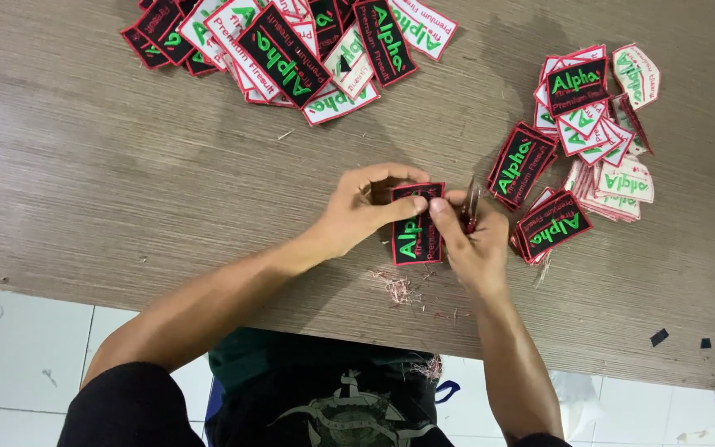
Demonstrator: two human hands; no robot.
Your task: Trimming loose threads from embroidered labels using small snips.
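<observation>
My left hand [366, 209] pinches the upper edge of a black embroidered patch [416, 238] with a red border and green lettering, held just above the wooden table [109, 190]. My right hand [472, 240] grips small thread snips [471, 204] with red handles, its blades at the patch's right edge, and its thumb lies on the patch. A little heap of cut red thread scraps [397, 288] lies on the table right below the hands.
A big pile of black and white patches [279, 45] lies at the far edge. A second heap of patches [577, 141] sits to the right of my hands. Two black scraps [659, 337] lie near the front right edge. White floor tiles show below.
</observation>
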